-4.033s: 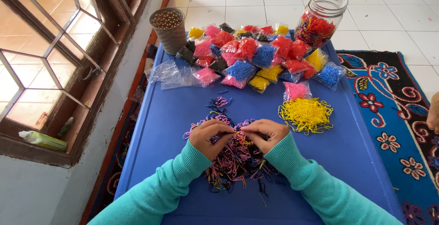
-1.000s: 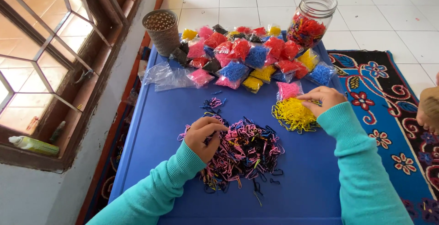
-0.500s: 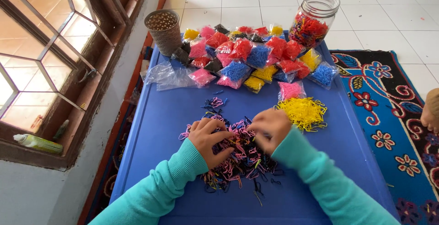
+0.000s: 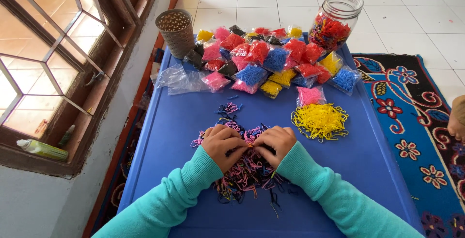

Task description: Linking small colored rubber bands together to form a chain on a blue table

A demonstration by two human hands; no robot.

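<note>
- I see both hands meeting at frame centre over a mixed pile of pink, black & orange rubber bands [image 4: 244, 172] on a blue table [image 4: 174, 126].
- Left hand [image 4: 223, 146]: fingers curled tight, tips pinched toward the right hand; seems to nip a small orange band [image 4: 250, 145] w/ the other hand, though the item is too small to confirm.
- Right hand [image 4: 273, 143]: fingers bent narrow, tips touching the left hand's at the same spot.
- Both teal sleeves [image 4: 319, 194] come in from 6 o'clock.
- Mixed pile lies under & at 6 o'clock of the hands; a few loose strands at 12 o'clock.
- Yellow band heap [image 4: 319, 121] at 2 o'clock of the right hand, near, not touching.
- Small pink bag [image 4: 310, 95] just beside the yellow heap, at its 12.
- Cluster of filled bags [image 4: 271, 61], red/blue/pink/yellow, at far 12 o'clock.
- Glass jar [image 4: 336, 20] w/ coloured bands at 1 o'clock; woven basket [image 4: 175, 32] at 11 o'clock.
- Patterned rug [image 4: 416, 122] at 3 o'clock; window [image 4: 53, 59] at 9 o'clock.
</note>
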